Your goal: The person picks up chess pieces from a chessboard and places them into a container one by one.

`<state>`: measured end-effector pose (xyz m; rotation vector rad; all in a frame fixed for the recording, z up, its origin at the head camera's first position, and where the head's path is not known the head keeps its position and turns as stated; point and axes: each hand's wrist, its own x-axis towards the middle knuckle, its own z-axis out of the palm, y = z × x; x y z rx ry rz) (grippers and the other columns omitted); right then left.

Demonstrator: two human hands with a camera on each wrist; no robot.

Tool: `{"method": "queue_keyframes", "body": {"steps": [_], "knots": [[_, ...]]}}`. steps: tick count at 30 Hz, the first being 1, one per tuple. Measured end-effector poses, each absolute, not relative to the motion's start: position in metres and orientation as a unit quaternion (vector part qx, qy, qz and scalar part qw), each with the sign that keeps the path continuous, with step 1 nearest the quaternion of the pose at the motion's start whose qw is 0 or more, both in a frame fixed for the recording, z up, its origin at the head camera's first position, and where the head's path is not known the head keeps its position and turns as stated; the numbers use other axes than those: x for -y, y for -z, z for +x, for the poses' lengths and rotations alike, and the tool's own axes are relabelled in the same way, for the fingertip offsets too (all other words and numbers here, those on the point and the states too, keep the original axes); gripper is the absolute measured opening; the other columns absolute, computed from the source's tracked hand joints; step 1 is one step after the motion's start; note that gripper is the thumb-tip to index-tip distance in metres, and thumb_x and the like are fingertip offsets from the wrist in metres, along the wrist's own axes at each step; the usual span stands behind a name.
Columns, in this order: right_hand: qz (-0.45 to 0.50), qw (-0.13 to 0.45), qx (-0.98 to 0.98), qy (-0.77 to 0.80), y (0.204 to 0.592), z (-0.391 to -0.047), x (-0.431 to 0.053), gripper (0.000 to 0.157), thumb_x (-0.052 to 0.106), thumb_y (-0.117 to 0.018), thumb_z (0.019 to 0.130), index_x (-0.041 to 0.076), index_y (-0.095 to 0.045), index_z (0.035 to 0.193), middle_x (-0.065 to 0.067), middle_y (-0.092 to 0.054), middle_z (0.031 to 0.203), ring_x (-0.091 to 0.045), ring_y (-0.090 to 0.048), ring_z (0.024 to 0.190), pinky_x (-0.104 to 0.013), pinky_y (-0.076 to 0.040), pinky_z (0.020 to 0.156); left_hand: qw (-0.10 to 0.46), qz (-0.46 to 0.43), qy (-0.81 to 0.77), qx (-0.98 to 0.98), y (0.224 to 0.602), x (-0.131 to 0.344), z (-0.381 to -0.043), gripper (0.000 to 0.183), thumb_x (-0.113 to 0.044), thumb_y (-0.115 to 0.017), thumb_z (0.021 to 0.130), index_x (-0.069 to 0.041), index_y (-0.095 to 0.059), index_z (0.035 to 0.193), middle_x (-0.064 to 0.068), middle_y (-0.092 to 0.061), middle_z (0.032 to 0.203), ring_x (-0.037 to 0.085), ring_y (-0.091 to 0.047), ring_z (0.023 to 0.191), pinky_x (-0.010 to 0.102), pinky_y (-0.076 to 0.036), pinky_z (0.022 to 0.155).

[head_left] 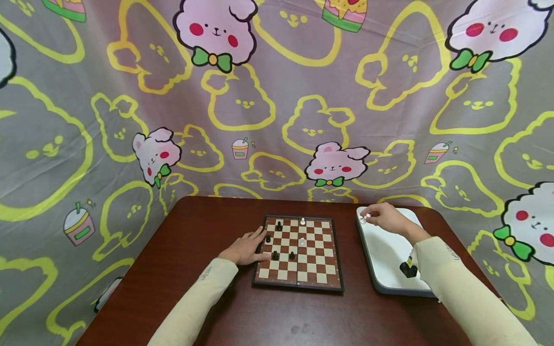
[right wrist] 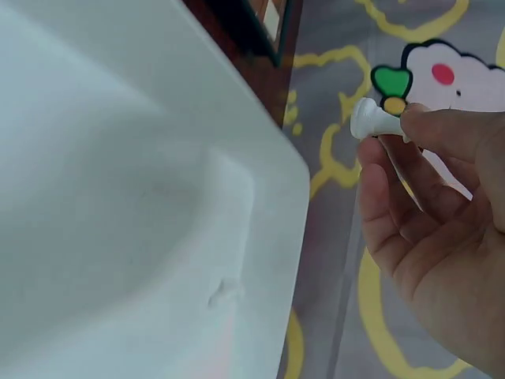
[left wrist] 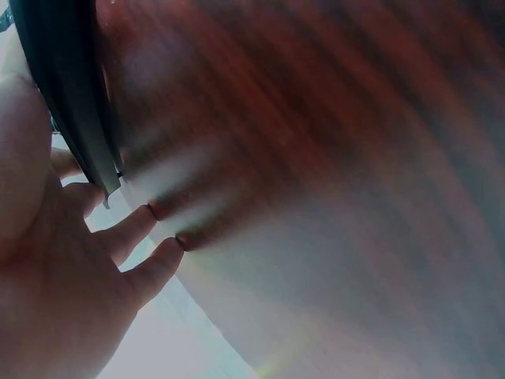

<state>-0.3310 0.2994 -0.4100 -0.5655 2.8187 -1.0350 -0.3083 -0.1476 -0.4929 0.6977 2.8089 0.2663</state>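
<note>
My right hand [head_left: 387, 218] pinches a white chess piece [right wrist: 375, 120] between thumb and fingers, above the far left corner of the white tray [head_left: 385, 245]. In the right wrist view another small white piece [right wrist: 224, 292] lies inside the tray near its corner. My left hand [head_left: 244, 248] rests at the left edge of the chessboard [head_left: 318, 269], its thumb over the squares. Its fingertips touch the table in the left wrist view. On the board stand a white piece [head_left: 302, 221] at the far edge, a second white piece [head_left: 301, 242] mid-board, and several black pieces [head_left: 275, 255] on the left half.
The tray has a raised, dark-sided rim and stands right of the board on the dark red-brown table [head_left: 277, 312]. A black object [head_left: 408, 269] shows by my right sleeve, over the tray. A patterned cloth [head_left: 277, 110] hangs behind and beside the table.
</note>
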Motion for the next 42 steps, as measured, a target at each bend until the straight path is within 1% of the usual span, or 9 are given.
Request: {"method": "queue_keyframes", "body": {"steps": [4, 13, 20, 23, 28, 34, 37, 42], "knots": [[-0.168, 0.062, -0.917, 0.356, 0.416, -0.329, -0.311, 0.022, 0.001, -0.057, 0.091, -0.007, -0.065, 0.110, -0.018, -0.067, 0.098, -0.035, -0.062, 0.091, -0.037, -0.051, 0.071, 0.116, 0.238, -0.092, -0.960, 0.494, 0.148, -0.308, 0.087, -0.065, -0.046, 0.089, -0.015, -0.017, 0.153, 0.009, -0.010, 0.158, 0.038, -0.025, 0.137, 0.055, -0.029, 0.103], [-0.151, 0.055, -0.923, 0.351, 0.432, -0.325, -0.333, 0.021, 0.000, -0.060, 0.088, -0.007, -0.066, 0.107, -0.016, -0.066, 0.097, -0.027, -0.062, 0.084, -0.034, -0.050, 0.069, 0.115, 0.238, -0.094, -0.960, 0.495, 0.148, -0.308, 0.085, -0.063, -0.047, 0.090, -0.015, -0.017, 0.153, 0.009, -0.010, 0.158, 0.038, -0.025, 0.136, 0.055, -0.030, 0.103], [-0.147, 0.059, -0.925, 0.345, 0.439, -0.324, -0.343, 0.021, 0.001, -0.060, 0.088, -0.008, -0.066, 0.106, -0.020, -0.065, 0.100, -0.022, -0.062, 0.084, -0.034, -0.051, 0.068, 0.119, 0.246, -0.094, -0.957, 0.497, 0.149, -0.309, 0.085, -0.062, -0.046, 0.090, -0.013, -0.016, 0.153, 0.010, -0.009, 0.158, 0.039, -0.024, 0.137, 0.055, -0.029, 0.103], [-0.149, 0.054, -0.925, 0.347, 0.440, -0.324, -0.344, 0.022, 0.000, -0.061, 0.087, -0.010, -0.064, 0.106, -0.023, -0.065, 0.100, -0.023, -0.063, 0.084, -0.035, -0.052, 0.068, 0.116, 0.248, -0.094, -0.957, 0.496, 0.149, -0.309, 0.085, -0.062, -0.046, 0.090, -0.013, -0.017, 0.153, 0.011, -0.009, 0.157, 0.039, -0.025, 0.136, 0.055, -0.030, 0.103], [-0.150, 0.046, -0.924, 0.347, 0.438, -0.323, -0.341, 0.023, 0.000, -0.062, 0.087, -0.011, -0.063, 0.107, -0.024, -0.065, 0.101, -0.027, -0.063, 0.086, -0.037, -0.052, 0.070, 0.113, 0.249, -0.101, -0.957, 0.495, 0.148, -0.308, 0.084, -0.061, -0.047, 0.091, -0.012, -0.019, 0.153, 0.011, -0.011, 0.157, 0.039, -0.026, 0.136, 0.055, -0.030, 0.103], [-0.165, 0.026, -0.929, 0.331, 0.434, -0.324, -0.332, 0.020, 0.000, -0.062, 0.087, -0.008, -0.066, 0.105, -0.021, -0.066, 0.098, -0.026, -0.062, 0.087, -0.037, -0.050, 0.072, 0.116, 0.245, -0.092, -0.958, 0.497, 0.148, -0.310, 0.085, -0.063, -0.045, 0.091, -0.014, -0.016, 0.154, 0.009, -0.009, 0.158, 0.038, -0.024, 0.137, 0.055, -0.029, 0.104], [-0.178, 0.018, -0.929, 0.324, 0.431, -0.324, -0.323, 0.018, -0.001, -0.061, 0.087, -0.007, -0.067, 0.103, -0.019, -0.067, 0.095, -0.026, -0.062, 0.087, -0.037, -0.049, 0.073, 0.116, 0.244, -0.095, -0.958, 0.498, 0.148, -0.310, 0.085, -0.063, -0.046, 0.090, -0.014, -0.016, 0.153, 0.009, -0.009, 0.158, 0.039, -0.025, 0.137, 0.055, -0.029, 0.104], [-0.190, 0.023, -0.924, 0.333, 0.425, -0.325, -0.299, 0.016, 0.000, -0.062, 0.087, -0.005, -0.068, 0.102, -0.017, -0.067, 0.095, -0.026, -0.063, 0.087, -0.038, -0.050, 0.073, 0.118, 0.242, -0.096, -0.958, 0.496, 0.148, -0.310, 0.085, -0.063, -0.046, 0.090, -0.014, -0.017, 0.153, 0.009, -0.009, 0.158, 0.039, -0.025, 0.137, 0.054, -0.029, 0.104]]}}
